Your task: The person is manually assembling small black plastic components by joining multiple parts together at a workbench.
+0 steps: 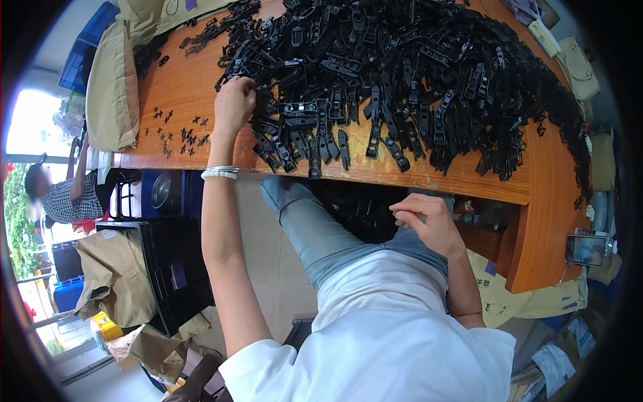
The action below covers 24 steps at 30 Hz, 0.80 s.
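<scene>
My left hand point(234, 106) reaches forward to the left edge of a big heap of black plastic parts point(375, 60). Its fingers are curled down among the pieces, and what they grip, if anything, is hidden. A bracelet point(220, 173) circles that wrist. Back over my lap, in front of the table edge, my right hand point(427, 216) is closed with thumb and fingers together; anything inside is too small to make out. Left of my left forearm, small black cross-shaped pieces point(191, 139) lie scattered on the wooden table point(171, 87).
A brown paper sack point(112, 94) stands at the table's left end. Below it are black crates point(174, 268) and crumpled paper bags point(120, 281). At right, a small device with a screen point(586, 249) sits by the table. Another person point(67, 191) is at far left.
</scene>
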Each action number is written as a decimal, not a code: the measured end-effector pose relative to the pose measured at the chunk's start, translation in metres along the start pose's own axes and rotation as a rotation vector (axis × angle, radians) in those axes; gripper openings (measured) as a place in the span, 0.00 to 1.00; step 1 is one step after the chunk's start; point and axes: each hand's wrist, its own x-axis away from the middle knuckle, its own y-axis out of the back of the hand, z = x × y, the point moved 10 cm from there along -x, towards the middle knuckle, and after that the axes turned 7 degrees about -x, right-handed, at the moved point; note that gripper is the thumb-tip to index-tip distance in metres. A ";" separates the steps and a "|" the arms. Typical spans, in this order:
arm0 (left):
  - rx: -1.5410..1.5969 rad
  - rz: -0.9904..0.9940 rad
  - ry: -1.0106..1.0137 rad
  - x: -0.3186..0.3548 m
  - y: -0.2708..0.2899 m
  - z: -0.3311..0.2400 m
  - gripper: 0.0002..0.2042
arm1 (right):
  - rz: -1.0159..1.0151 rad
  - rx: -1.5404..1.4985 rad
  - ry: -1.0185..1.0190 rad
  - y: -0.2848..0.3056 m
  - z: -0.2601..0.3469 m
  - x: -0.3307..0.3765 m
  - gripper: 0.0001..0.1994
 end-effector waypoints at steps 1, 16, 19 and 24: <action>0.028 -0.021 0.031 -0.004 0.003 0.001 0.08 | -0.012 -0.003 -0.013 0.001 -0.002 0.000 0.08; -0.244 -0.310 -0.293 -0.023 0.035 -0.078 0.09 | -0.038 0.068 0.020 0.002 -0.002 0.011 0.06; -0.277 -0.205 -0.260 -0.036 0.032 -0.070 0.07 | -0.079 0.067 0.122 0.009 0.007 0.012 0.05; 0.158 -0.452 -0.147 -0.017 0.063 -0.055 0.03 | -0.522 -0.021 0.075 0.074 -0.006 0.039 0.03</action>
